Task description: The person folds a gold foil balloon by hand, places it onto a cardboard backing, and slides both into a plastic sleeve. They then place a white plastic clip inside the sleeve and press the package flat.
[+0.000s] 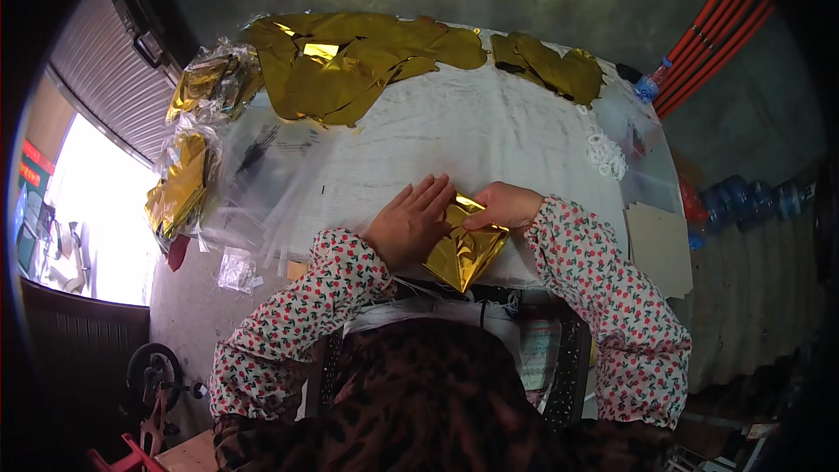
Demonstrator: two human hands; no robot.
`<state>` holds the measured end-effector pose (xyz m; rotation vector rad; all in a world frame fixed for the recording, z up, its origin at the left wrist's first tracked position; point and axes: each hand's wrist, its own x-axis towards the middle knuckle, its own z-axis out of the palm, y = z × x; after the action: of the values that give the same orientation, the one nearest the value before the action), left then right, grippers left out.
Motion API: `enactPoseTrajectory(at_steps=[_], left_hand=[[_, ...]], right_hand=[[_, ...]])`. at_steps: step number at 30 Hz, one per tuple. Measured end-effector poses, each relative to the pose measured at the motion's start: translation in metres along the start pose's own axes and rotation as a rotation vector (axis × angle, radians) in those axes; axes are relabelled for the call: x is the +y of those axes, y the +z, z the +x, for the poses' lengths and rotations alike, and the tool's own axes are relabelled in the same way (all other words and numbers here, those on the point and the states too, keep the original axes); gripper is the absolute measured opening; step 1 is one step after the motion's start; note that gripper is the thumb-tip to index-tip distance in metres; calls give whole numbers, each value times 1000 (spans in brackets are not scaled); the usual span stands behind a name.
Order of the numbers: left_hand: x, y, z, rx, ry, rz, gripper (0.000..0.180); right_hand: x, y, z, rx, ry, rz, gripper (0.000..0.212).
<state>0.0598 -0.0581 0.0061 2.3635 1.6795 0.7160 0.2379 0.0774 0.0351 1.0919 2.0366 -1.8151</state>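
A folded square of shiny gold foil [472, 255] lies at the table's near edge, one corner pointing toward me over the rim. My left hand [409, 223] rests flat along its left side, fingers stretched out and pointing away from me. On the far right corner, my right hand [509, 207] grips the foil with the thumb on top; its other fingers are mostly hidden. Both forearms wear white sleeves with a red flower print. Beneath the foil spreads the white cloth [419, 144] that covers the table.
Large gold foil sheets [341, 79] and a smaller foil pile [551, 70] lie along the far edge. Bagged foil [182, 179] and clear plastic bags [275, 153] sit at left. At right are white string loops [605, 153], a bottle [649, 86] and cardboard [660, 249].
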Motion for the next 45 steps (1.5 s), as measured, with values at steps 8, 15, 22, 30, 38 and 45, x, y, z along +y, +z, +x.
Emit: enactPoseTrajectory(at_steps=[8, 15, 22, 30, 38, 45], left_hand=[[3, 2, -1, -158, -14, 203, 62], [8, -3, 0, -153, -60, 148, 66], [8, -5, 0, -71, -82, 54, 73], [6, -43, -42, 652, -463, -1151, 52], [76, -17, -64, 846, -486, -1577, 55], [89, -10, -55, 456, -659, -1867, 30]], right_hand=[[3, -1, 4, -51, 15, 81, 23], [-8, 2, -2, -57, 70, 102, 20], [-1, 0, -4, -43, 24, 116, 17], [0, 20, -29, 69, -169, 140, 18], [3, 72, -57, 218, -434, 441, 22], [10, 95, -71, 263, -468, 556, 24]])
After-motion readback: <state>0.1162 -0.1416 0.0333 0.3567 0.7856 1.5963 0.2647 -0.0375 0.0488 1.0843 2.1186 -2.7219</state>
